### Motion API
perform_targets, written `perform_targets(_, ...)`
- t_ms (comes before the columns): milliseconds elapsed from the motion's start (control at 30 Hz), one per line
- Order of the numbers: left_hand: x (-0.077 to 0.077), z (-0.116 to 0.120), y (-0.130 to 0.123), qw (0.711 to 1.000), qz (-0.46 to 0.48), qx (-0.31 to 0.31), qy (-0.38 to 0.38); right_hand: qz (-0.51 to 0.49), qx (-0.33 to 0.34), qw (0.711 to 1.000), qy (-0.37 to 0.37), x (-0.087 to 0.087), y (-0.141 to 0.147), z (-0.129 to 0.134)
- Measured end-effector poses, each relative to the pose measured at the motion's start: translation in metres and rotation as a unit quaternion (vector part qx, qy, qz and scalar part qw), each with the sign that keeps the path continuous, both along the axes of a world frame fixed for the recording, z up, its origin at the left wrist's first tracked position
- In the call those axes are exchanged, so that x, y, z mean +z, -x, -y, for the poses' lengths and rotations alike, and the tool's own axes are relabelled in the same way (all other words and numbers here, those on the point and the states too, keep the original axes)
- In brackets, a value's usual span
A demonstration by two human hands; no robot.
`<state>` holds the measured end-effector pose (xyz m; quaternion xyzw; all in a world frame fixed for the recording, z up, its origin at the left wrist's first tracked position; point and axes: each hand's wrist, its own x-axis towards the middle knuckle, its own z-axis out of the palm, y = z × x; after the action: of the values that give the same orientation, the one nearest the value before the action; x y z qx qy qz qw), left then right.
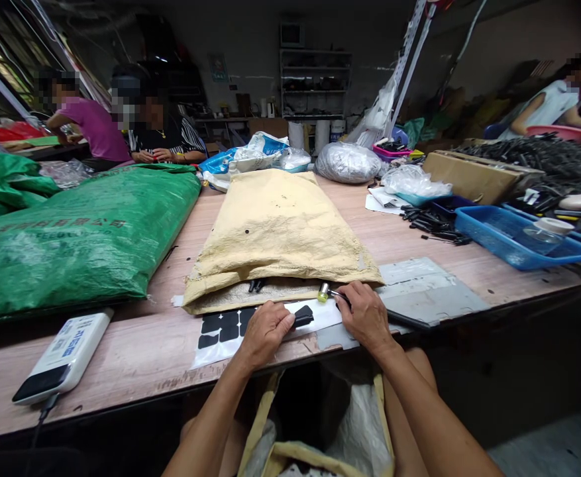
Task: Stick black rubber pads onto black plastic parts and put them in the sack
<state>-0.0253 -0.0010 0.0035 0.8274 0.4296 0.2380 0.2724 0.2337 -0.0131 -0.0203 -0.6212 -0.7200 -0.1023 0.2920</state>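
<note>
My left hand (pixel 266 336) is closed on a small black piece (pixel 303 317) with a flared end, low over the table's front edge. Beneath it lies a white sheet of black stickers (pixel 219 329). In my right hand (pixel 364 315) is a small hammer (pixel 323 292) with a yellowish-green striking face, its head pointing left above the sheet; a dark bar behind the hand looks like its handle. Just beyond both hands, a cream woven sack (pixel 280 218) lies flat with its mouth towards me. A few black parts (pixel 256 285) show inside that mouth.
A full green sack (pixel 71 232) and a white power bank (pixel 64 358) with a cable are on the left. To the right are a grey board (pixel 424 291), loose black parts (pixel 436 225) and a blue tray (pixel 523 238). An open bag (pixel 382 424) sits between my legs. Several people work nearby.
</note>
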Motion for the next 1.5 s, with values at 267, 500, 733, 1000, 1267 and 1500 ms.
perform_targets(267, -0.014, 0.0, -0.003, 0.995, 0.077, 0.057, -0.035, 0.013, 0.004, 0.999, -0.034, 0.003, 0.001, 0.002)
perform_targets(500, -0.015, 0.0, -0.005, 0.992, 0.068, 0.079, -0.065, -0.033, 0.06, 0.997, -0.038, 0.015, 0.02, 0.014)
perform_targets(733, -0.017, -0.001, -0.006, 0.992, 0.078, 0.08, -0.063, -0.032, 0.101, 0.993, -0.053, 0.015, 0.03, 0.018)
perform_targets(1000, -0.016, -0.001, -0.005, 0.992, 0.069, 0.082, -0.062, -0.036, 0.044, 0.996, -0.068, 0.015, 0.007, -0.003)
perform_targets(1267, -0.013, 0.0, -0.004, 0.995, 0.042, 0.054, -0.075, -0.017, -0.002, 1.0, -0.012, 0.004, 0.002, -0.017)
perform_targets(1500, -0.001, 0.081, -0.031, 0.987, -0.025, -0.148, 0.06, -0.005, -0.014, 1.0, 0.013, 0.01, 0.005, -0.013)
